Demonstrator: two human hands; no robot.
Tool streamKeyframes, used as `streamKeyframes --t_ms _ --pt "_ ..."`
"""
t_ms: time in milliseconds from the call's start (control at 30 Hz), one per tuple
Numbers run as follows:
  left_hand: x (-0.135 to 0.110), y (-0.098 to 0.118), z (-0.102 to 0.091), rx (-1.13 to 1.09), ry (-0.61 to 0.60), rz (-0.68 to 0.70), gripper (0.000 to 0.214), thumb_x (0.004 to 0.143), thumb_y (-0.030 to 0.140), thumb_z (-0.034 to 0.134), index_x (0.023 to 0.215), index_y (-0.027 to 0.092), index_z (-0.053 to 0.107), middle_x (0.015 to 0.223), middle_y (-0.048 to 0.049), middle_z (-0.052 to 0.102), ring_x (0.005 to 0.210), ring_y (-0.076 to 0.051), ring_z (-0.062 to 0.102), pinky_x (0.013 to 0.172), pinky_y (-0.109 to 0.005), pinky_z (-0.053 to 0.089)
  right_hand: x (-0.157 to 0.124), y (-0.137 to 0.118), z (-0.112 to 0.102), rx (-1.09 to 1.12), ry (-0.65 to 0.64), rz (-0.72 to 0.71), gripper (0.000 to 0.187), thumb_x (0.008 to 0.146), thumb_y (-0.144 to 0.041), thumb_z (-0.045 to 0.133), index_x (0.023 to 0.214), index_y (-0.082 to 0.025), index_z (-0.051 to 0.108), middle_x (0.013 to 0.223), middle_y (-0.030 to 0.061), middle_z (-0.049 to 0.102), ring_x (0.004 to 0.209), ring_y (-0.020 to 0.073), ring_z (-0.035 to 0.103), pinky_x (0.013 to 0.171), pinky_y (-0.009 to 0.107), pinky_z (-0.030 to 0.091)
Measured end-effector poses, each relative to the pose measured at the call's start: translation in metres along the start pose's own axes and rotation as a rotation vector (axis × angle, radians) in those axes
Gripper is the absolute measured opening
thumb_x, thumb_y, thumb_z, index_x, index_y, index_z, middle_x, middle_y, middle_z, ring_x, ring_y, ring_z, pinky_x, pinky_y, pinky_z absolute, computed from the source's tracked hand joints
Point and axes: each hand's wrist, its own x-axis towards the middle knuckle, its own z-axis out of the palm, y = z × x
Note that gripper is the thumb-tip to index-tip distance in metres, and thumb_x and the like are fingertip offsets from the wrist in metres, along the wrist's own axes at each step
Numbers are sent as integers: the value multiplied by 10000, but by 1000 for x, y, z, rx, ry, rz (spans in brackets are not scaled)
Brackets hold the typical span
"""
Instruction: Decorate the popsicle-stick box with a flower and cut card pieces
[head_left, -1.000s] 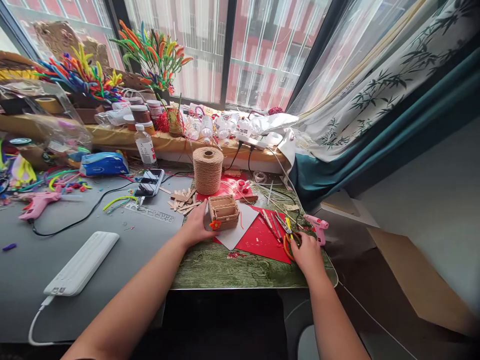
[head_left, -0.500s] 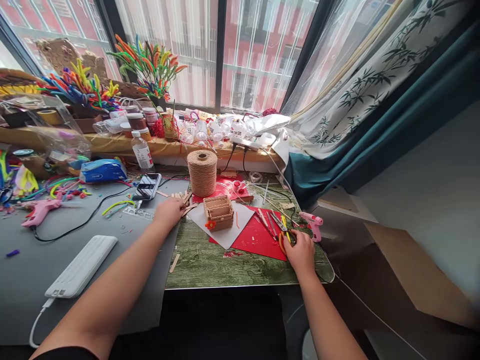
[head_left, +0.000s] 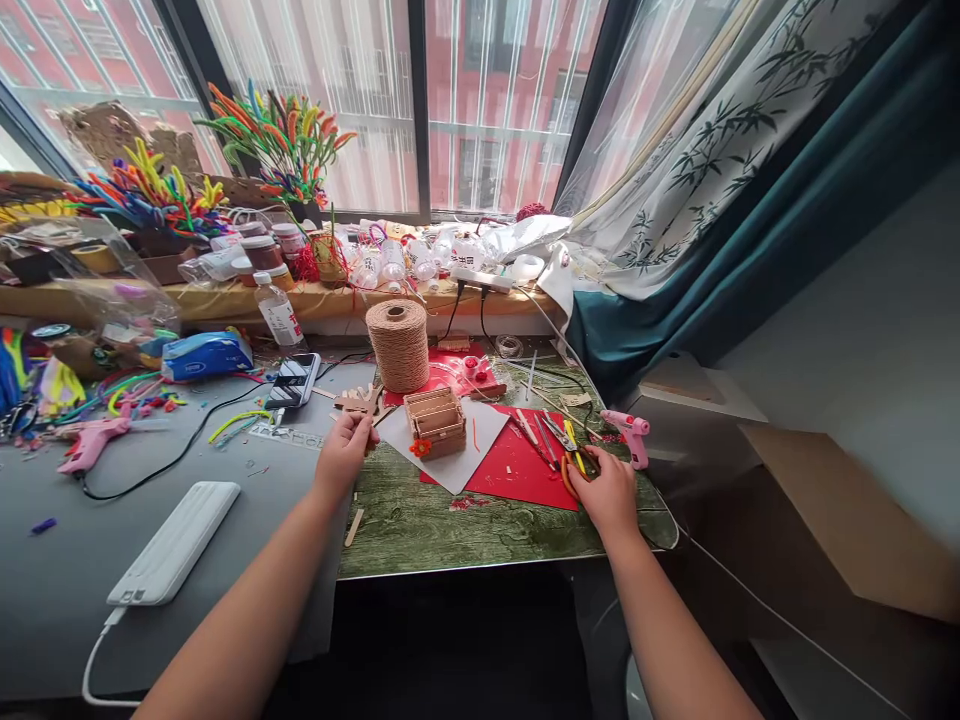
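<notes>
My left hand (head_left: 343, 450) is closed in a pinch on a thin wooden stick, just below the pile of wooden sticks (head_left: 358, 400). A small stick-built box (head_left: 435, 420) with an orange flower stands to its right on white paper (head_left: 457, 462). My right hand (head_left: 607, 490) rests on the red paper's (head_left: 517, 475) right edge, fingers curled on the orange-handled scissors (head_left: 571, 468). A big spool of twine (head_left: 397, 345) stands behind the box.
A pink glue gun (head_left: 630, 432) lies beyond my right hand, another (head_left: 90, 445) at far left with its cable. A phone (head_left: 294, 380), a white power bank (head_left: 176, 540) and a loose stick (head_left: 354, 527) lie on the table. Bottles and pipe-cleaner flowers crowd the sill.
My left hand left the box, reached to the stick pile and now is raised in a pinch. My right hand stayed on the scissors. The view shifted slightly.
</notes>
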Motion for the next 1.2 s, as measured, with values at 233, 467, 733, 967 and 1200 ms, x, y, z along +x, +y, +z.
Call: streamKeyframes --t_ms 233,467,733,967,1200 --pt "-22 -7 14 -242 40 34 401 942 532 580 1161 202 521 847 -48 726 695 -166 601 699 -295 493 -8 -6 -8 119 94 -46 442 862 -475 666 1183 -178 602 1180 166 639 1059 310 587 943 470 468" --pt "-19 -9 11 -312 26 30 235 944 444 550 1015 220 545 673 41 510 575 -128 455 574 -240 381 -10 -40 -19 826 127 278 587 739 -482 842 1171 -219 543 1075 78 643 853 194 628 745 342 546" --pt "-23 -10 6 -281 -85 5 255 959 473 552 921 223 585 652 24 488 553 -135 424 533 -251 326 -19 -100 -41 1607 -283 617 316 748 -309 868 932 -223 626 842 -28 579 639 77 523 528 190 483" --pt "-26 -9 4 -200 -80 23 286 963 488 533 858 224 567 635 43 426 545 -131 371 553 -253 305 -56 -140 -33 1865 -665 781 209 873 -343 759 982 -222 627 914 20 577 684 111 526 584 243 524" --pt "-29 -8 8 -188 -101 60 310 951 513 538 895 213 595 624 46 395 565 -135 371 572 -257 310 -94 -153 -6 1406 -502 342 395 763 -280 883 1001 -243 570 893 -20 598 729 113 534 677 244 456"
